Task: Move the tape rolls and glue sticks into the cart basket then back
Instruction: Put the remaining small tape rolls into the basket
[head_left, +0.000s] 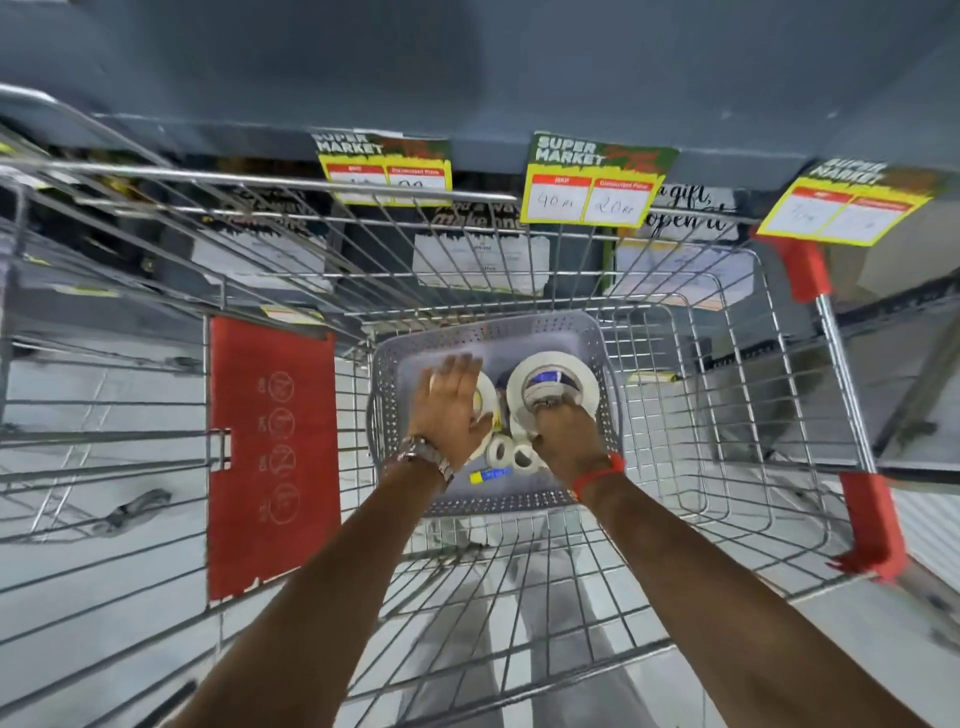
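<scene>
A grey perforated basket sits on the floor of the wire cart. Inside it lie white tape rolls: a large one at the right, one partly hidden under my left hand, and two small ones near the front. A blue and yellow glue stick lies at the basket's front. My left hand hovers flat with fingers spread over the left roll. My right hand grips the near edge of the large tape roll.
The cart has a red child-seat flap at left and a red handle at right. Beyond the cart, a grey shelf edge carries yellow price tags, with boxed goods below.
</scene>
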